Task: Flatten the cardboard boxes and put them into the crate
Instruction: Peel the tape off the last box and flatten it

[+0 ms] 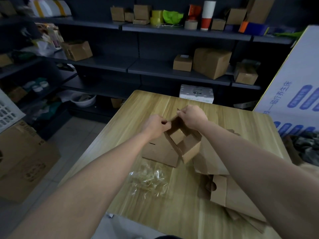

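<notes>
A small cardboard box (189, 149) is held tilted above the middle of the wooden tabletop (138, 107), its open side turned up toward the camera so that its folded inner panels show. The left hand (156, 125) pinches the end of one raised flap between thumb and curled fingers at the box's upper left. The right hand (191, 118) curls its fingers round the far upper edge of the same box, with the thumb tucked under. The two hands are close together but do not touch. The box's lower corner rests on or just above a flattened cardboard sheet (158, 152) that lies flat near the tabletop's centre; which of the two cannot be told. More flattened boxes (241, 200) lie overlapped along the right edge, running down toward the near right corner and partly covered by the right forearm. A clear plastic bag (148, 180), crumpled and holding pale loops, lies just on the near side of the flat sheet, toward the near edge. Off the table, a white plastic crate (6, 111) with a grid of holes shows at the left border of the view. Dark shelves (172, 73) stacked with closed brown boxes stand beyond the far edge.
</notes>
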The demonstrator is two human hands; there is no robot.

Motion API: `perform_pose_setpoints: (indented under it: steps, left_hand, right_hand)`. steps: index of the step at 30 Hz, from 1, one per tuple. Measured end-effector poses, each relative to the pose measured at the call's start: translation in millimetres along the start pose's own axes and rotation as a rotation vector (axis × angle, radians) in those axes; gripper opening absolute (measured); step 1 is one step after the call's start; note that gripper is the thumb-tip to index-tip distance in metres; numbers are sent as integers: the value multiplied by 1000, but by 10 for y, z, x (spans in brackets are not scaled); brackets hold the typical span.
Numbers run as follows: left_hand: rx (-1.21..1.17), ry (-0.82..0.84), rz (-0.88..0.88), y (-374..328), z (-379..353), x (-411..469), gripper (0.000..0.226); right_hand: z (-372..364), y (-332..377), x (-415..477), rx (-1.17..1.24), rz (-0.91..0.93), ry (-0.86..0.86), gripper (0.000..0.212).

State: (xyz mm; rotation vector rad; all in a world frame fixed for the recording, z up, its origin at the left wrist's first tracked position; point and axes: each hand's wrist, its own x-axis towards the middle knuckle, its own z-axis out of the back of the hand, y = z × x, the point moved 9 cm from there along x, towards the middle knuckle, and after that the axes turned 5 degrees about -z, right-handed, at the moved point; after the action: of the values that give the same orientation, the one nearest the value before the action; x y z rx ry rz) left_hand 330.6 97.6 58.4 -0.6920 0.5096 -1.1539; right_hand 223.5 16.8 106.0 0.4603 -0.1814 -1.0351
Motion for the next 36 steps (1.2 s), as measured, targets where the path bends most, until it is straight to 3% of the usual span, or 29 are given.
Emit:
perform_pose_setpoints:
  steps: [3, 5, 8, 10, 12, 15, 19, 24, 28, 32, 34, 36]
  left_hand:
    - [-89, -111, 1, 40, 55, -24, 36]
    - [-98, -216, 41, 121, 168, 0, 38]
    - [-85, -359, 76, 154, 338, 18, 43]
    - [-72, -412, 73, 97, 398, 19, 43]
    - [-69, -451, 81, 70, 429, 20, 42]
    - [-142, -505, 93, 100, 459, 34, 44]
    - [-124, -532, 44, 56, 497, 8, 44]
    - [-29, -515, -23, -14, 511, -15, 44]
    - [-161, -544, 112, 196, 565, 25, 37]
    - [-415, -598, 293, 422, 604, 4, 26]
    - [-535, -587, 339, 472, 575, 8, 30]
    - [-644, -507, 345, 460, 470, 54, 33]
  right_hand:
    - [66, -59, -34, 128, -28, -41, 34]
    - [66, -98, -53, 35, -66, -54, 35]
    - [129, -240, -59, -118, -205, -186, 69]
    - [191, -322, -92, 42, -294, -293, 90]
    - [243, -383, -109, 234, -348, -383, 96]
    - [184, -446, -81, 424, -392, -373, 94]
    - [86, -417, -88, 367, -414, -264, 88]
    - [-26, -453, -60, 475, -402, -163, 56]
    - [-133, -299, -81, 646, -218, 71, 18]
    - [-283, -164, -155, 498, -95, 351, 35]
    - [-265, -190, -107, 510, -98, 318, 39]
    - [-136, -311, -5, 577, -171, 145, 45]
